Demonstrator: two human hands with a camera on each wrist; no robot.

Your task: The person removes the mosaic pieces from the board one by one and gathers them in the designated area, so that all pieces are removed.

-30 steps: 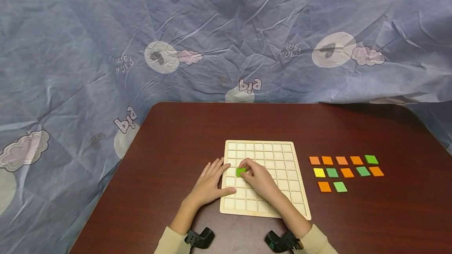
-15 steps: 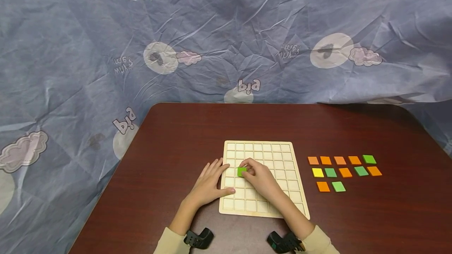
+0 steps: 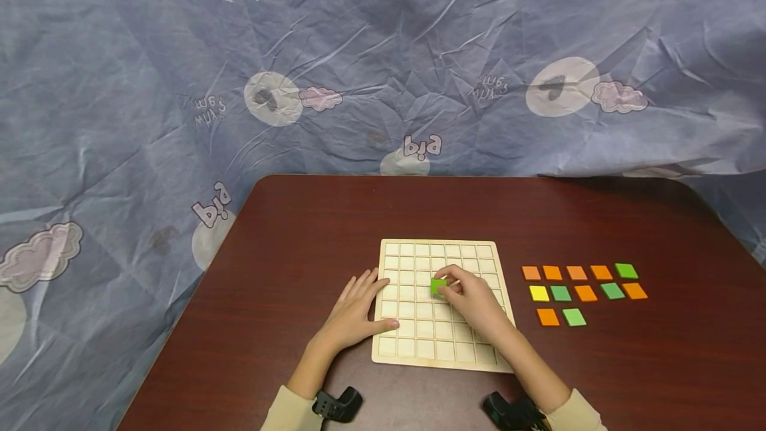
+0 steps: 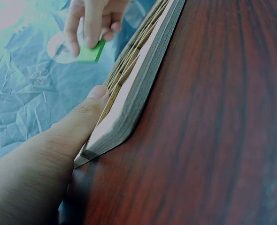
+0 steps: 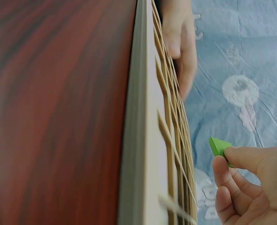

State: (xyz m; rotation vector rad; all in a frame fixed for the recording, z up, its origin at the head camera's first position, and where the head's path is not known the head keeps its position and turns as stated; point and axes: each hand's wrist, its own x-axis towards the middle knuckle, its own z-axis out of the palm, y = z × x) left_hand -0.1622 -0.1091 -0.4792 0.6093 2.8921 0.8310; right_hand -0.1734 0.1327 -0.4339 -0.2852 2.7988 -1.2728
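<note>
A pale wooden grid board (image 3: pixel 425 349) lies on the table. My right hand (image 3: pixel 474 298) pinches a green square tile (image 3: pixel 438 286) between thumb and fingers over the middle of the board. Both wrist views show this green tile (image 5: pixel 218 146) raised above the grid, apart from it. At the board's left edge rests my left hand (image 3: pixel 354 311), fingers spread and fairly straight. Its thumb (image 4: pixel 98 92) lies on the board's rim in the left wrist view. No tile shows in the visible grid squares.
Right of the board, loose tiles lie in three rows: orange tiles (image 3: pixel 585 293), a yellow tile (image 3: pixel 538 293) and green tiles (image 3: pixel 574 317). They sit on the dark red-brown table (image 3: pixel 323 218). Behind it hangs a blue patterned cloth (image 3: pixel 359 52).
My right hand has moved to the right across the board with the green tile, from the left columns to about the middle. The left hand stays in place.
</note>
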